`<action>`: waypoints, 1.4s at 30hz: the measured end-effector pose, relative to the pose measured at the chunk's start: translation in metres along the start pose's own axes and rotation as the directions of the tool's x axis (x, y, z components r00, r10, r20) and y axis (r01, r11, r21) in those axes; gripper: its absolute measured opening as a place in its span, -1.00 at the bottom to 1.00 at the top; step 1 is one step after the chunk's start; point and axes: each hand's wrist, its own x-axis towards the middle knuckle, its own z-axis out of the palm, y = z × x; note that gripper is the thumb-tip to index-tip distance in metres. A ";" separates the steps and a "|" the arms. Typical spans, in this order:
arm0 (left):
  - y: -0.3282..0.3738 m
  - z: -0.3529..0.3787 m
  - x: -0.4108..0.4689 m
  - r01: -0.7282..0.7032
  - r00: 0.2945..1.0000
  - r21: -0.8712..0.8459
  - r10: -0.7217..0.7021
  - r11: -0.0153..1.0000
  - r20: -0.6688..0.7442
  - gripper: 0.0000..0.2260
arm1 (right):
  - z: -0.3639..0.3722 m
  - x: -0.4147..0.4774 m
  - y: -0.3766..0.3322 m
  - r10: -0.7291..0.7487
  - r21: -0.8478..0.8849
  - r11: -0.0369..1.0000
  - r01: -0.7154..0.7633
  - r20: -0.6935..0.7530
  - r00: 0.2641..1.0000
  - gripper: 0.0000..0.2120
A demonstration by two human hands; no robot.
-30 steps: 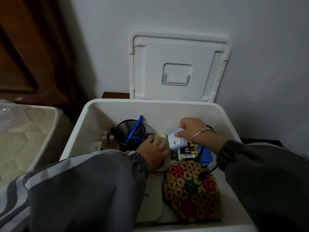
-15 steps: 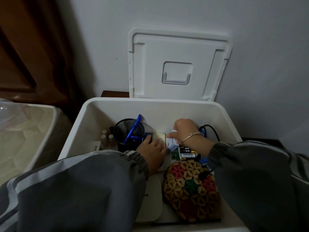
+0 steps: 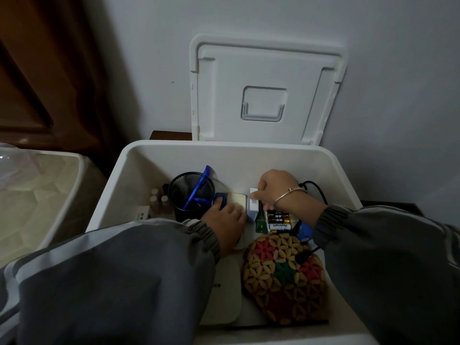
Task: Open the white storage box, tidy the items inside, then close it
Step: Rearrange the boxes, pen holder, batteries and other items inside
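The white storage box (image 3: 114, 175) stands open, its lid (image 3: 266, 90) propped upright against the wall behind it. Inside, my right hand (image 3: 276, 189) grips a small white-and-blue carton (image 3: 253, 207) standing upright near the middle. My left hand (image 3: 225, 221) rests on a cream flat box (image 3: 237, 201), fingers touching a small blue item (image 3: 220, 199); whether it grips is unclear. A black mesh pen cup (image 3: 190, 192) with blue things in it stands at the left. Batteries (image 3: 278, 221) lie below my right wrist.
A round beaded mat (image 3: 283, 277) and a cream flat device (image 3: 226, 295) fill the near part of the box. A black cable (image 3: 317, 189) loops at the right. Small white bottles (image 3: 158, 200) stand left of the cup. A second bin (image 3: 49, 190) sits to the left.
My right hand has carried the small carton leftward and down, standing it beside the cream flat box. My left hand stays on the cream box.
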 end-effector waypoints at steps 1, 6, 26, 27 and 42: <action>0.000 -0.001 0.000 0.007 1.000 -0.008 -0.007 1.000 -0.004 -0.40 | -0.003 -0.002 0.000 -0.003 -0.038 0.999 0.003 -0.002 1.000 -0.66; 0.002 -0.004 0.003 0.079 0.987 -0.173 -0.102 0.982 -0.124 -0.58 | -0.028 -0.018 0.005 -0.051 -0.123 0.992 0.042 -0.074 0.996 -0.71; -0.005 0.003 0.044 -0.055 0.932 -0.686 -0.209 0.725 -0.296 -0.38 | -0.048 -0.030 0.080 -0.060 -0.040 0.998 0.048 -0.454 0.889 -0.53; -0.005 0.004 0.043 -0.060 0.930 -0.691 -0.211 0.721 -0.302 -0.39 | -0.047 -0.031 0.080 -0.071 -0.066 0.997 0.046 -0.454 0.888 -0.52; 0.003 -0.002 0.032 0.007 0.907 -0.579 -0.248 0.815 -0.339 -0.53 | -0.047 -0.032 0.076 -0.081 -0.141 0.990 0.017 -0.460 0.884 -0.54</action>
